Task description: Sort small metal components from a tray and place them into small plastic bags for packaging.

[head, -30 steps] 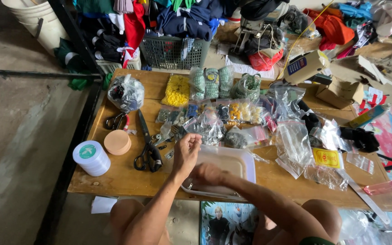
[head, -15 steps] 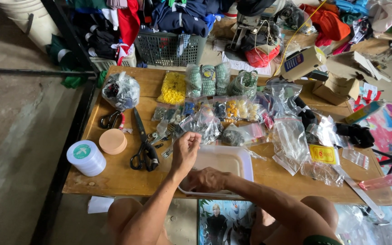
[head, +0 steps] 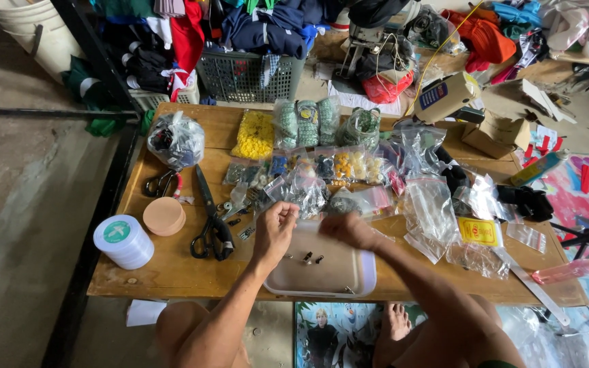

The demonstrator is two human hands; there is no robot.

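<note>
Head view, looking down on a wooden tabletop [head: 172, 272] crowded with small bags.

Left hand [head: 275, 228]: fingers curled in, tips pinched together above the shallow white plastic tray [head: 349, 276]. Whatever it pinches is too small to make out. Right hand [head: 349, 229]: blurred, raised just beside the left at its 3 o'clock, over the tray's far edge; cannot tell whether it grips anything.

The tray sits at the near edge of the tabletop, at 6 o'clock from both hands. Three small dark pieces [head: 308, 258] lie loose on its floor, under the left hand.

At 9 o'clock from the left hand: large black-handled scissors [head: 210, 221], blades pointing away from the person. Further out the same way, a flat round tan disc [head: 164, 216], then a stack of white round tape rolls [head: 123, 240] near the tabletop's left edge.

At 12 o'clock: clear plastic zip bags of small coloured parts [head: 322, 170], a bag of yellow pieces [head: 255, 135] beyond them.
</note>
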